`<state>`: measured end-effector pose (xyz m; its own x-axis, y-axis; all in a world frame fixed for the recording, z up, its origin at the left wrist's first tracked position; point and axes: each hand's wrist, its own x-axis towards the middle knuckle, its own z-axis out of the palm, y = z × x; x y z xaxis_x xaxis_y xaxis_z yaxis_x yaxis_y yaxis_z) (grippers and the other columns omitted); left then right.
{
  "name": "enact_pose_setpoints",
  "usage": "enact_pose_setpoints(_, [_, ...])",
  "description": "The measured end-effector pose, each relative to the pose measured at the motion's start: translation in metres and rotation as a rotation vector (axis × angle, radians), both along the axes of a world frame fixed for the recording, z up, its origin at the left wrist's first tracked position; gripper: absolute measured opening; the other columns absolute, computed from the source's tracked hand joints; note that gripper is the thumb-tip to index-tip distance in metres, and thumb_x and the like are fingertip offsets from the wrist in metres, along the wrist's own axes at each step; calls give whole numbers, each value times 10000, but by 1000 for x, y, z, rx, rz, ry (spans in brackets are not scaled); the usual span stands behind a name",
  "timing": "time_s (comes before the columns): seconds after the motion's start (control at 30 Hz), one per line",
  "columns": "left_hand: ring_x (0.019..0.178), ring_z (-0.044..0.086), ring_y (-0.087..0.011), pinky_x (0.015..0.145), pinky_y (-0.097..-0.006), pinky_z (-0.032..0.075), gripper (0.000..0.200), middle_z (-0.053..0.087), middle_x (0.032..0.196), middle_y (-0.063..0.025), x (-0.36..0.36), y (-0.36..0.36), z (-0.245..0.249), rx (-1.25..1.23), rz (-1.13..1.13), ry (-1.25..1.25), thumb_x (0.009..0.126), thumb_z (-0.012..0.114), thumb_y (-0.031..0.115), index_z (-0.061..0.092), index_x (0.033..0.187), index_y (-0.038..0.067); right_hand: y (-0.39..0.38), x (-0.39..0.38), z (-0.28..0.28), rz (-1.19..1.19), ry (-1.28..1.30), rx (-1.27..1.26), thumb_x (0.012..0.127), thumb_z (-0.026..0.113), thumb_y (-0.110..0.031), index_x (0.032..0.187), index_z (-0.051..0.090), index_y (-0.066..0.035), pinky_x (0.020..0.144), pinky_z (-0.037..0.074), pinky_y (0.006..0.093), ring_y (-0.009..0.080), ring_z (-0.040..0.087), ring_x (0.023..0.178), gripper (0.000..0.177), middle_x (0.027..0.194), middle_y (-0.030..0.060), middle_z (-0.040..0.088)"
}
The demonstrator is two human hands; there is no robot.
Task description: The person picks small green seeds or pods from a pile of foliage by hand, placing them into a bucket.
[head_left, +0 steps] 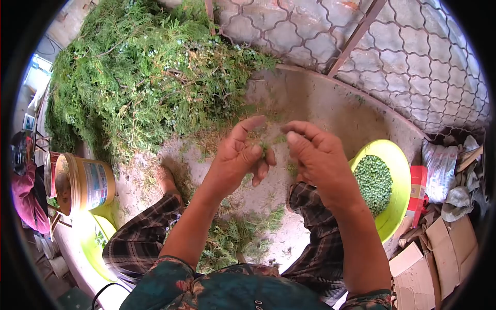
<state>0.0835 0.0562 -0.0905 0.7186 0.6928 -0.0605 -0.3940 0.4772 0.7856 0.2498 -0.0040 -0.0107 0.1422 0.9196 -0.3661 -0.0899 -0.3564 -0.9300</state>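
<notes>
From where I stand, the person sits with knees apart, both hands raised over the floor between them. The left hand (240, 155) has a small green sprig (265, 148) pinched at the thumb against the curled fingers, its index finger stretched out above. The right hand (320, 155) is just beside it, not touching, thumb and index fingertips close together; I cannot tell whether anything is caught between them.

At the far left a great heap of leafy branches (150, 77) spills onto the floor, dotted with pale berries. Loose green cuttings (232, 237) lie on the near floor, between the legs. To the right, near the right forearm, a yellow-green basin (401, 173) tilts, with many small green berries (373, 183) gathered in it. On the left, a labelled bucket (95, 181) stands by a second basin (106, 225). At the far right are a red box (418, 186) and flattened cardboard (454, 240), with a metal lattice (413, 67) behind.
</notes>
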Motion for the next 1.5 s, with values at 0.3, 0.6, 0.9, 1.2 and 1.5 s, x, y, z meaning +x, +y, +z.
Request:
enact_pose_setpoints(0.3, [521, 520, -87, 412, -196, 398, 501, 581, 778, -85, -2, -7, 23, 52, -51, 79, 937, 502, 228, 256, 1333, 44, 1, -12, -2, 227, -497, 217, 828, 573, -140, 990, 591, -8, 650, 464, 336, 285, 615, 717, 210, 805, 192, 616])
enact_pose_setpoints(0.6, [537, 509, -58, 409, -187, 393, 185, 560, 757, -19, -2, -6, 28, 53, 119, 264, 919, 534, 158, 518, 1039, 18, 5, -24, -5, 62, -608, 346, 817, 582, -123, 913, 530, -6, 588, 452, 367, 311, 581, 628, 160, 736, 184, 586])
enact_pose_setpoints(0.9, [622, 536, -79, 515, -228, 433, 172, 567, 757, -39, 5, -14, 29, 521, 395, 655, 930, 449, 88, 514, 1063, 1, 12, -13, 6, 191, 434, -126, 846, 548, -153, 894, 495, -64, 364, 258, 191, 51, 331, 412, 115, 628, 21, 475])
enact_pose_setpoints(1.2, [633, 557, -80, 489, -207, 464, 290, 597, 839, -52, -15, -7, 28, 49, 306, 252, 948, 439, 133, 483, 1199, -6, 14, -25, 12, 21, 487, -6, 871, 543, -265, 900, 512, -52, 367, 281, 180, 53, 370, 435, 217, 669, 25, 495])
enact_pose_setpoints(1.5, [537, 481, -52, 462, -202, 405, 308, 552, 710, -4, -22, -21, 54, 150, 344, 374, 951, 451, 158, 501, 1238, 59, 21, -47, 15, 54, 171, -26, 855, 566, -162, 1051, 549, 16, 368, 264, 179, 15, 354, 418, 265, 603, -17, 487])
